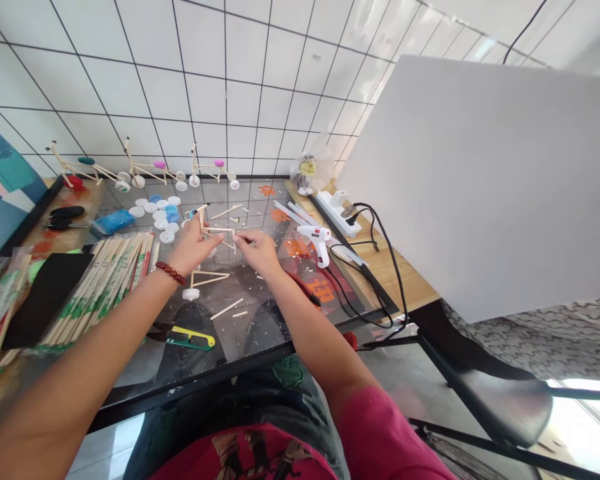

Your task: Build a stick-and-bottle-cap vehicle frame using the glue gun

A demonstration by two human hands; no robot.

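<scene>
The left hand (194, 247) grips a small wooden-stick frame (215, 230) (its long stick lying crosswise, nearer that hand at one end), while the right hand (257, 252) pinches the far tip.

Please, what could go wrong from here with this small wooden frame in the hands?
The wooden stick frame, pinched by the left hand and right hand, looks thin and might snap if squeezed. The hot glue gun lies close to the right hand, so touching it could perhaps burn. Its black cord might snag and pull it.
</scene>
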